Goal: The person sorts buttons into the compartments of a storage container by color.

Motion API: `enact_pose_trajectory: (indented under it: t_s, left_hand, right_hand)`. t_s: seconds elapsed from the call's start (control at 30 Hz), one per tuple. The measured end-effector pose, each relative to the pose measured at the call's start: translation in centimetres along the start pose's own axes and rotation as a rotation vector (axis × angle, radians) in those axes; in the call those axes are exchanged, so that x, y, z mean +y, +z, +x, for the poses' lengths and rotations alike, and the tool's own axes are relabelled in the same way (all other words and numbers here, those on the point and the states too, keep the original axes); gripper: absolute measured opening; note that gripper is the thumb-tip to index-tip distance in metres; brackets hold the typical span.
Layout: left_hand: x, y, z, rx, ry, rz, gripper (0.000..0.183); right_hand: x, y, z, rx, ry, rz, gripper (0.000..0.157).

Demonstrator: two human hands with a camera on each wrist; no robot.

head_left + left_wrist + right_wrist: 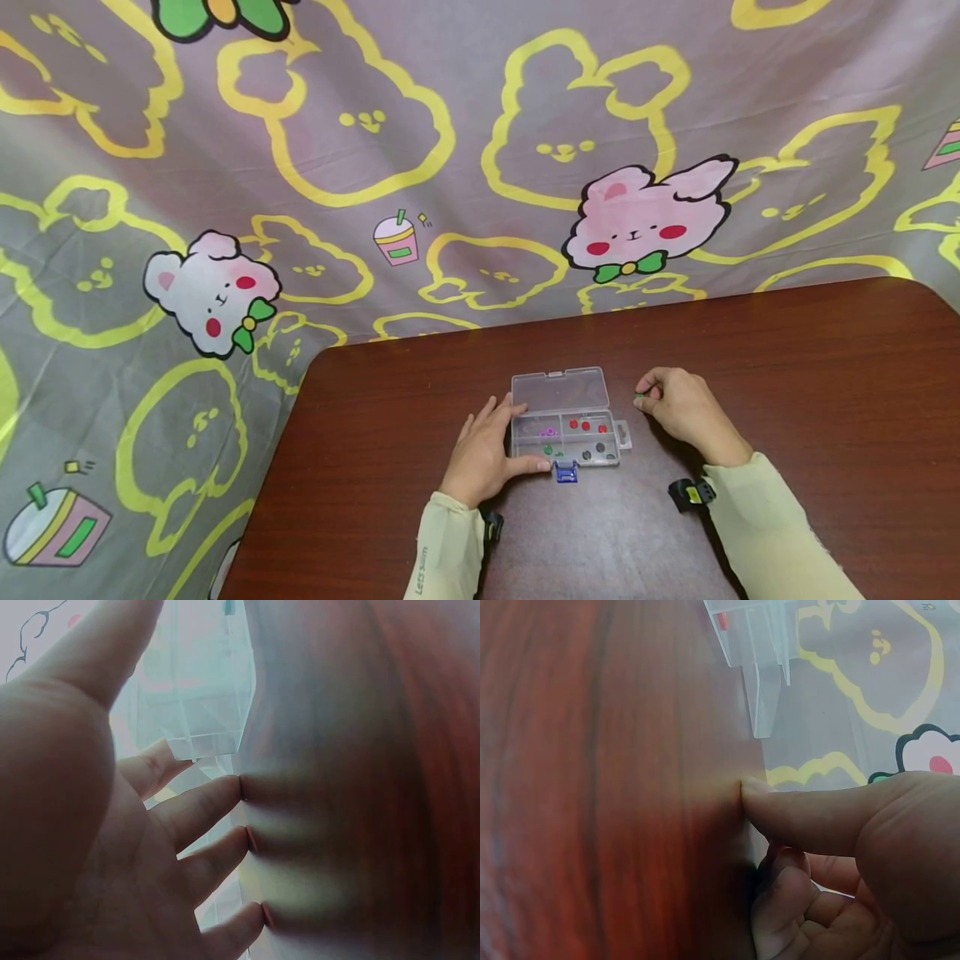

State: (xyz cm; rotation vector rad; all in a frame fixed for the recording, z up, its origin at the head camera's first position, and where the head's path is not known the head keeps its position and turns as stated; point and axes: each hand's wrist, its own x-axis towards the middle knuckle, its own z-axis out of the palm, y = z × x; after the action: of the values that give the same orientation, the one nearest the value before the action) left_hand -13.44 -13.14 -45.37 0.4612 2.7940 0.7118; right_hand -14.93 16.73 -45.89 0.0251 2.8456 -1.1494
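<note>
A clear plastic compartment box (pixel 562 437) lies on the table with its lid (pixel 558 392) raised at the back. Small red pieces (pixel 586 426), purple pieces (pixel 550 432), green pieces (pixel 548 450) and dark pieces (pixel 600 448) sit in separate compartments. My left hand (pixel 483 454) spans the box's left side, thumb along the front and index finger at the back corner. Its other fingers are spread, with tips on the table in the left wrist view. Right of the box, my right hand (pixel 682 408) pinches a small green piece (pixel 639 395) just by the table; the right wrist view hides that piece.
A blue latch (pixel 566 473) sticks out at the box's front, and a clear hanging tab (pixel 624 436) juts from its right side. The brown wooden table (pixel 825 392) ends at a patterned cloth (pixel 465 167) behind.
</note>
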Motion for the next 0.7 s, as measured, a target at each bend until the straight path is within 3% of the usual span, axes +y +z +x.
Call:
enact_pose_trajectory:
  t_s: [0.7]
  left_hand:
    - [-0.02, 0.01, -0.06, 0.001, -0.002, -0.004, 0.089]
  right_hand:
    - [-0.12, -0.05, -0.03, -0.020, 0.073, 0.008, 0.012]
